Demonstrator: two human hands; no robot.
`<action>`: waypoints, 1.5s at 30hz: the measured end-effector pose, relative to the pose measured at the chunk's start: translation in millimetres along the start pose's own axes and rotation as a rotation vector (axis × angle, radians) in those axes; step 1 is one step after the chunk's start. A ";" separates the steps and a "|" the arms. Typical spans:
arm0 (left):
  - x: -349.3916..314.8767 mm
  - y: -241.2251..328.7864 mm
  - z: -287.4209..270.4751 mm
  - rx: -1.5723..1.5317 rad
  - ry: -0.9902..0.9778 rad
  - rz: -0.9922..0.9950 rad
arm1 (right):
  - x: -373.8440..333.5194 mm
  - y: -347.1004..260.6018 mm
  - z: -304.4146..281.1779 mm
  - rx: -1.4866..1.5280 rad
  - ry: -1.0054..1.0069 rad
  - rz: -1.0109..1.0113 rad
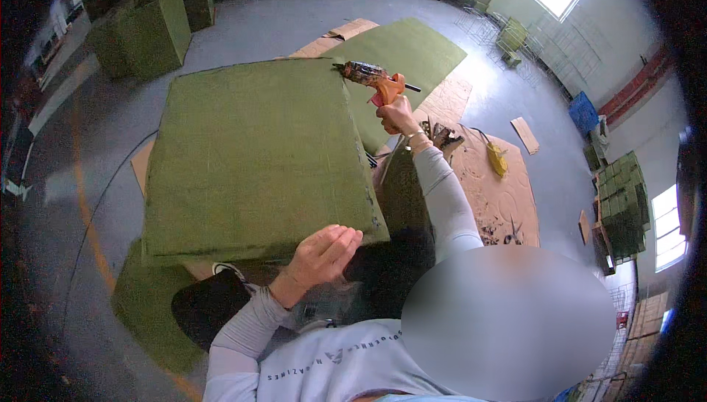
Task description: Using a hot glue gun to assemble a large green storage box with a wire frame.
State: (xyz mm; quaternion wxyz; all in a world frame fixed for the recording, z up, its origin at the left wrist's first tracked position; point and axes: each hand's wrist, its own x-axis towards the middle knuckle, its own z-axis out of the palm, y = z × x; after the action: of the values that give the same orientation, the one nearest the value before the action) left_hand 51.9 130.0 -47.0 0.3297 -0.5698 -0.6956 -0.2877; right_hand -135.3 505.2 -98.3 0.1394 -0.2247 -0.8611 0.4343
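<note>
My right hand is wrapped round the orange handle of a glue gun. Its barrel is stained dark, and a black stick sticks out of its back end. The nozzle is at the far right corner of a large green fabric-like panel, which lies flat in front of me. Dark smears run along the panel's right edge. At the near edge, close to the near right corner, my left hand has its fingers pressed together. Whether anything is between them cannot be seen.
Beyond the panel a green sheet lies over brown cardboard. On the cardboard at right are scissors and a yellow tool with a cord. A black cable crosses the floor at left. Green boxes stand back left.
</note>
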 end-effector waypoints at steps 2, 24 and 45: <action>0.4 0.4 1.4 -0.008 0.006 -0.004 | -14.0 8.7 -13.7 -0.006 -0.046 -0.035; -9.7 3.5 2.9 -0.060 0.088 -0.067 | -241.0 37.2 -74.7 -0.211 -0.135 -0.216; -49.1 -23.2 -73.7 0.493 -0.293 -0.429 | -263.8 -14.2 -75.1 -0.027 -0.135 -0.271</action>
State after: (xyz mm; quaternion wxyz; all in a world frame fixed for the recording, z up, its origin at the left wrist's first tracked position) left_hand 45.4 38.9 -40.8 0.2861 -0.3495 -0.8877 -0.0891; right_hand 120.5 415.2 -54.8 0.1356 -0.0787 -0.8966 0.4141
